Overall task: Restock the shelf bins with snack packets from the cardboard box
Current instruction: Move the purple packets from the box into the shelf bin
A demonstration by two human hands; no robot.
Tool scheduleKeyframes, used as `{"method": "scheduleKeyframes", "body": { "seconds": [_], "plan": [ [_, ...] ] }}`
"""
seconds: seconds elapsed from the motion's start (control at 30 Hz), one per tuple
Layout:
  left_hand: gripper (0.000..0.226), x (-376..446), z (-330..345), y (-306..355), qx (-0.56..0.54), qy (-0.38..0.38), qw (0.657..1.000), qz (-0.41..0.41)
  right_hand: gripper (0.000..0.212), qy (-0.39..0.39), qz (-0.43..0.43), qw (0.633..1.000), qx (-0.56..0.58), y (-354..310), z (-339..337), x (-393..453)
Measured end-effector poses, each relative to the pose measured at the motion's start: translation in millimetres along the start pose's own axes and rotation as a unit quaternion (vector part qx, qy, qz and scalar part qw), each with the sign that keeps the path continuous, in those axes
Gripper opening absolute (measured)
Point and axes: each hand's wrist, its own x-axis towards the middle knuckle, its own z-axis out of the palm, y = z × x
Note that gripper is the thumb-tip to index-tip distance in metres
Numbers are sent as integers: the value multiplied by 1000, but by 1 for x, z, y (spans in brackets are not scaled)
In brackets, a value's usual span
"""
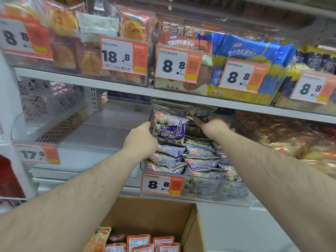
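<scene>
Left hand [140,138] grasping the left edge of an upright purple snack packet [170,130], right hand [211,127] gripping more purple packets just beside it, both above the heap filling the clear shelf bin [198,190] marked 8.8. Below, an open cardboard box [189,231] holding orange packets [138,242]. To the left, a clear bin [85,157] tagged 17.

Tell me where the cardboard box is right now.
The cardboard box sits open at the bottom centre of the head view, below the bin of purple snack packets, with orange packets inside.
</scene>
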Motion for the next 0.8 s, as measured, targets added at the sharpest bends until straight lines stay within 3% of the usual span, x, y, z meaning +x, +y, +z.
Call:
{"method": "scheduleKeyframes", "body": {
  "seconds": [0.1,0.2,0.3,0.4,0.5,0.6,0.7,0.8],
  "plan": [
    [26,-10,-14,-3,-42,-41,998,18,74,107,-50,993,10,-2,-7,-38],
    [43,-26,-21,-26,-11,-15,998,62,44,215,-190,956,56,12,-8,-108],
    [38,-52,-17,-54,87,113,971,189,23,209,-228,949,64,45,7,-170],
    [32,-77,-2,-68,135,132,944,271,34,142,-156,978,1,70,21,-193],
    [26,-88,10,-65,94,92,967,220,52,72,-106,989,-69,74,27,-197],
    [33,-94,21,-60,6,87,986,143,59,84,-113,985,-100,73,32,-198],
    [40,-104,31,-57,-61,67,991,100,48,99,-123,982,-107,78,35,-193],
    [46,-109,37,-53,-93,74,988,98,36,113,-123,985,-43,82,36,-176]
  ]
}}
